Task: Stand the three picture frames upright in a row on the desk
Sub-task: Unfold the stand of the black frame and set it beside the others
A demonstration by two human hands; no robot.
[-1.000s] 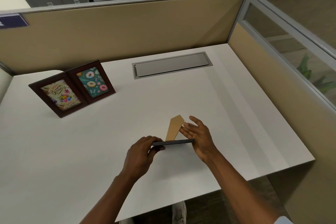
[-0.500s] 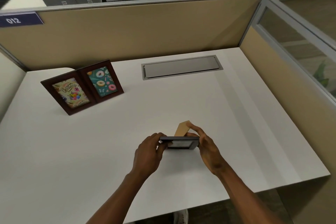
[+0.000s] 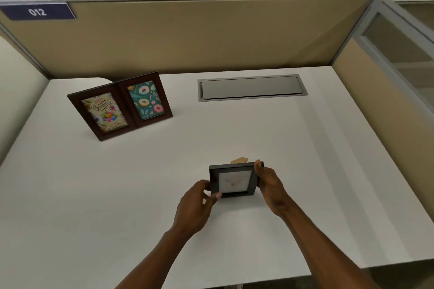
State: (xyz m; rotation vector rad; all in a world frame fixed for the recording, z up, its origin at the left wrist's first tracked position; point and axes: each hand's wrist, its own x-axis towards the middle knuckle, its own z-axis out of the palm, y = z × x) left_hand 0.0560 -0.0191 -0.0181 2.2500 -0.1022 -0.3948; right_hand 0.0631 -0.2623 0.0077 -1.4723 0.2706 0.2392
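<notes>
Counting picture frames gives three on the white counter (image 3: 305, 171): two brown ones and one black one. Taking the grey cable hatch (image 3: 252, 88) set into the counter as the landmark, the two brown frames stand to its left, upright and leaning back, touching edge to edge with their long axes vertical and their fronts turned toward the viewer and slightly rightward. The birthday frame (image 3: 103, 114), farther from the hatch, carries a card reading "Happy Birthday" above coloured balloons, with more lettering below too small to read. The doughnut frame (image 3: 145, 99), nearer the hatch, shows pink and white doughnuts on a teal ground. The black frame (image 3: 233, 179) sits well in front of the hatch, toward the near edge, nearly square, its glass facing the viewer and tilted back; the pale picture inside is too faint to make out. A tan cardboard stand (image 3: 240, 160) pokes out behind its top edge. Two hands grasp it: the left hand (image 3: 196, 206) pinches the lower left corner, fingers (image 3: 217, 195) closed on the rim, and the right hand (image 3: 269, 183) wraps the right side with a fingertip over the top corner. Behind the hatch rises a tan partition (image 3: 211, 35), bearing a dark blue label (image 3: 37, 11) reading "012" at its upper left.
</notes>
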